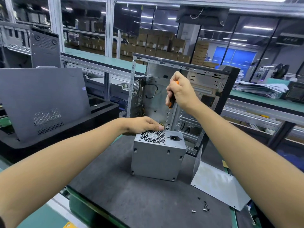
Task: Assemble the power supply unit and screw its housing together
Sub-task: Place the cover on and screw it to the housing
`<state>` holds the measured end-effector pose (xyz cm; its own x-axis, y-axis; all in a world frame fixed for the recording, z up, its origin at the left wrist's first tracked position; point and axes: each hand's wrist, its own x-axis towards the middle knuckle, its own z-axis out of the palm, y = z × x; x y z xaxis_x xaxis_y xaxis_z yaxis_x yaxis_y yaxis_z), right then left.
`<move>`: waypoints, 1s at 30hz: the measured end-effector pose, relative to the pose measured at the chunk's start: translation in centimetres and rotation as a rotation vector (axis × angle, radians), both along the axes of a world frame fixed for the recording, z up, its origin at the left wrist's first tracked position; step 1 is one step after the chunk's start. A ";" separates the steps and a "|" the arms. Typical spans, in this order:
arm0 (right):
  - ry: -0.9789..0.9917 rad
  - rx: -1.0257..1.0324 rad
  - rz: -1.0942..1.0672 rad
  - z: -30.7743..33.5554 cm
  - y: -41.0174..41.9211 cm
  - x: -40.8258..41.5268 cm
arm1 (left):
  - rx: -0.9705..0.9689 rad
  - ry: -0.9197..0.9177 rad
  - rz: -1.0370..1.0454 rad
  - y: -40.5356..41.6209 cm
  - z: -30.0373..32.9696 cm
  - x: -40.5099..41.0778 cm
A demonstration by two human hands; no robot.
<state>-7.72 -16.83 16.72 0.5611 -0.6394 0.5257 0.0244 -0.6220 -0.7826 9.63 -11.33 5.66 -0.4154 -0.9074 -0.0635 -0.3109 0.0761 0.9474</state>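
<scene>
Both arms reach forward over the desk (pixel 134 199), which has a dark mat on top. The left hand (pixel 141 125) lies palm down on the far left top edge of the power supply unit (pixel 158 155), and its fingers (pixel 160 127) are curled and press on the top corner near the screwdriver tip. They hold nothing that I can see.

The right hand (pixel 180 91) is raised higher, above the unit, with the wrist bent. Its fingers are closed around the black and orange handle of a screwdriver (pixel 171 102). The shaft points nearly straight down, a little tilted, and the tip meets the far top edge of the unit just beside the left fingertips.

The power supply unit stands in the middle of the desk, with the honeycomb fan grille and the power socket facing up. Behind it stands an open computer case (pixel 181 96); inside I see cables and metal brackets. A flat metal cover plate (pixel 218 186) lies to the right of the unit, with one bent edge standing up. Some small screws (pixel 204 208) lie loose on the mat near this plate. At the left, a grey side panel (pixel 42 102) leans on a black foam tray (pixel 102 106).
</scene>
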 end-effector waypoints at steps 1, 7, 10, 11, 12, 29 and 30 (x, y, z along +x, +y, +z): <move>-0.025 -0.014 -0.044 -0.2 0.0 0.1 | 0.003 -0.002 -0.001 0.0 0.0 0.0; -0.178 0.110 0.068 -1.2 0.4 0.9 | 0.002 -0.026 0.019 0.3 0.1 -0.1; -0.339 0.166 0.172 -2.5 0.7 1.4 | 0.010 -0.034 0.043 0.5 0.3 -0.2; -0.384 0.181 0.178 -3.0 0.8 1.6 | 0.007 -0.045 0.053 0.5 0.3 -0.3; -0.419 0.197 0.169 -3.4 0.9 1.8 | 0.000 -0.060 0.065 0.5 0.3 -0.3; -0.545 0.250 0.137 -4.4 1.2 2.2 | -0.036 -0.132 0.081 0.2 0.3 -0.4; -0.566 0.237 0.103 -4.4 1.1 2.0 | -0.029 -0.119 0.076 0.1 0.3 -0.4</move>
